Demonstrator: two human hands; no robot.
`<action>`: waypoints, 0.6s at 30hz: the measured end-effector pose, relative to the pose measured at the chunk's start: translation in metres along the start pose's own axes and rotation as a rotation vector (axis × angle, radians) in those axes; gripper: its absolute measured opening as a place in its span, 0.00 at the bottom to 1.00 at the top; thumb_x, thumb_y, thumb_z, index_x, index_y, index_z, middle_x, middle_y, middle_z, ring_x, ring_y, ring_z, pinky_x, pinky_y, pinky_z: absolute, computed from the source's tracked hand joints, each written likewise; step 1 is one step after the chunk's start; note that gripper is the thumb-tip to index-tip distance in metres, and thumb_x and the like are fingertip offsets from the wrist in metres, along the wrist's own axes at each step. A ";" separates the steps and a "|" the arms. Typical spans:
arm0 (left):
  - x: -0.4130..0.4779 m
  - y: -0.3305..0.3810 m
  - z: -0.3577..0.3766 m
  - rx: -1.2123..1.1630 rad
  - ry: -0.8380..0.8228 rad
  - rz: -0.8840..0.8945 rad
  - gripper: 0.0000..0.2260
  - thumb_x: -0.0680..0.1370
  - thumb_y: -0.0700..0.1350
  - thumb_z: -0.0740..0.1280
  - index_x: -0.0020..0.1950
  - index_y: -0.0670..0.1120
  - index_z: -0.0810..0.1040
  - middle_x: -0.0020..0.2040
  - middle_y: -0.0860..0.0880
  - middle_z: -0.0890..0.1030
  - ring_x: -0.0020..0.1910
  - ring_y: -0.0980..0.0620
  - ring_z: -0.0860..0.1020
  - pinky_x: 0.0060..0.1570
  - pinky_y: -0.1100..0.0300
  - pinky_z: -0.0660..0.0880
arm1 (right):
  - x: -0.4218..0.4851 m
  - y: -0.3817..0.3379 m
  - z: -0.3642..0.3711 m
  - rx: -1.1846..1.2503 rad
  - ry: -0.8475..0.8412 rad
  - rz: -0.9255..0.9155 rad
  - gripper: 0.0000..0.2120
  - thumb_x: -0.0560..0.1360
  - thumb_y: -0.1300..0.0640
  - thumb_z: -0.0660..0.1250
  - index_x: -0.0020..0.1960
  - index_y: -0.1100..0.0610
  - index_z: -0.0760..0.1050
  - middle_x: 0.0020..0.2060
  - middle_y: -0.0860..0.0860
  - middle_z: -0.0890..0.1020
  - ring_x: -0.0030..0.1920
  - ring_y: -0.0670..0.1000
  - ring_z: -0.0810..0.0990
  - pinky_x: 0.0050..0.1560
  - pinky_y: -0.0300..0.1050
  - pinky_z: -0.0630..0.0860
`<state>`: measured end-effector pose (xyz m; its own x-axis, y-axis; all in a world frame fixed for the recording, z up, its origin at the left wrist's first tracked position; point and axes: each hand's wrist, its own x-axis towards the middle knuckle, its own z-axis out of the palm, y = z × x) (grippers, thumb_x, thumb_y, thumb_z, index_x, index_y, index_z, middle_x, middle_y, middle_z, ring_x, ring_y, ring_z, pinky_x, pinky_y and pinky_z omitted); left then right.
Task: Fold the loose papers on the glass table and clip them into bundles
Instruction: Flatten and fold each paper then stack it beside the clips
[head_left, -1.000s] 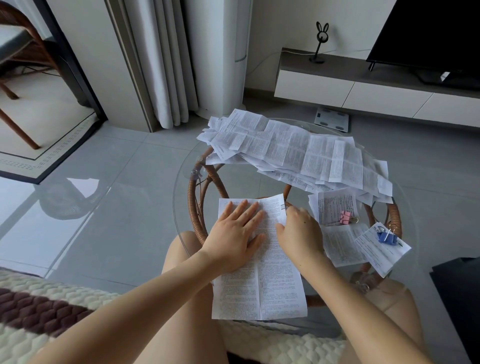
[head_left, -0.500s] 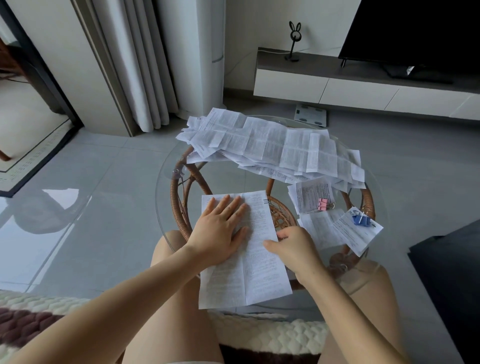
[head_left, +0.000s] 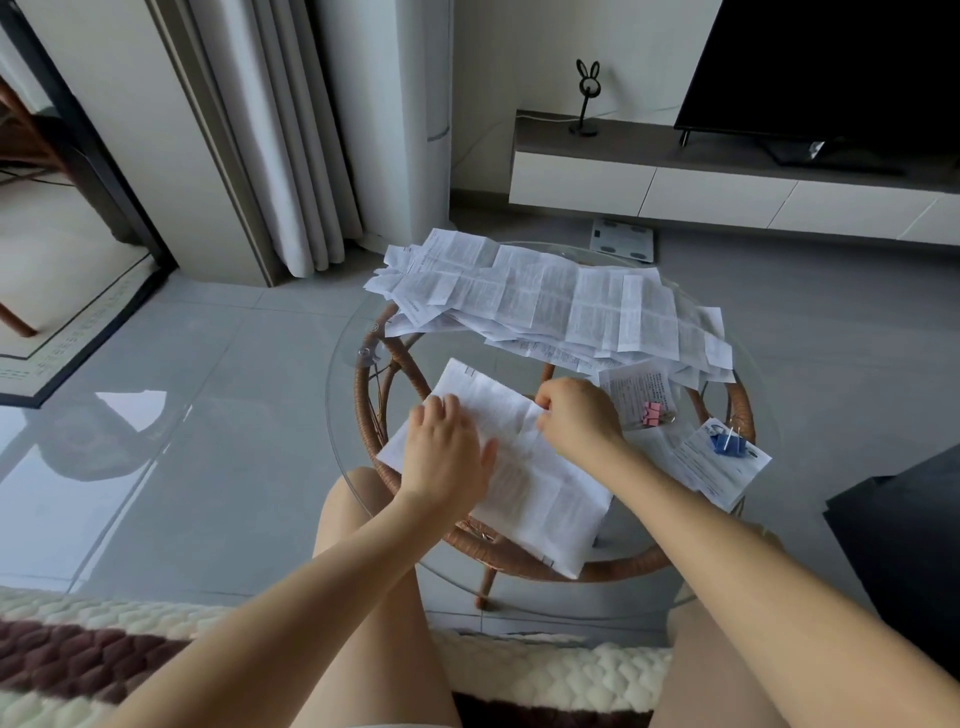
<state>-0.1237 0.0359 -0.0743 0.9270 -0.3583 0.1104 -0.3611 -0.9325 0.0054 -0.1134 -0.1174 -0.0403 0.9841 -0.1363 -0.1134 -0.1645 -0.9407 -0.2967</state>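
Printed sheet (head_left: 540, 483): creased, lying askew on the near half of the round glass worktop (head_left: 340, 364), over its wicker base (head_left: 519, 560).
Right grip (head_left: 576, 421): fingers curled, pinching the sheet's far edge.
Left grip (head_left: 447, 452): on the sheet's left part, fingers bent, thumb spread; whether it clasps the paper cannot be told.
Pile of loose papers (head_left: 561, 306): far side of the worktop.
Clipped bundles, right of the sheet: one under a pink clip (head_left: 652, 414), one under a blue clip (head_left: 727, 443).
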 end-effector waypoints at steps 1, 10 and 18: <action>0.001 -0.002 0.000 -0.053 0.040 0.042 0.17 0.80 0.54 0.58 0.52 0.42 0.77 0.52 0.46 0.74 0.52 0.47 0.72 0.55 0.55 0.67 | 0.007 -0.002 0.000 -0.006 -0.010 -0.028 0.13 0.73 0.68 0.64 0.36 0.54 0.67 0.45 0.54 0.78 0.45 0.57 0.77 0.39 0.43 0.68; 0.000 -0.037 0.019 -0.219 0.114 0.383 0.18 0.60 0.32 0.79 0.48 0.40 0.83 0.52 0.41 0.82 0.52 0.42 0.81 0.39 0.54 0.80 | 0.033 -0.026 0.003 0.020 -0.083 -0.180 0.04 0.76 0.57 0.67 0.49 0.58 0.77 0.46 0.52 0.79 0.49 0.55 0.77 0.56 0.51 0.71; -0.004 -0.054 0.027 -0.345 0.090 0.366 0.22 0.64 0.32 0.76 0.57 0.42 0.80 0.58 0.44 0.80 0.58 0.43 0.79 0.49 0.52 0.80 | 0.025 -0.044 0.008 -0.150 0.079 -0.273 0.10 0.73 0.66 0.65 0.54 0.60 0.74 0.49 0.55 0.80 0.52 0.57 0.76 0.48 0.46 0.66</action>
<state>-0.1056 0.0867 -0.1023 0.7263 -0.6396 0.2518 -0.6873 -0.6719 0.2759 -0.0825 -0.0765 -0.0376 0.9937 0.1088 0.0268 0.1117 -0.9805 -0.1618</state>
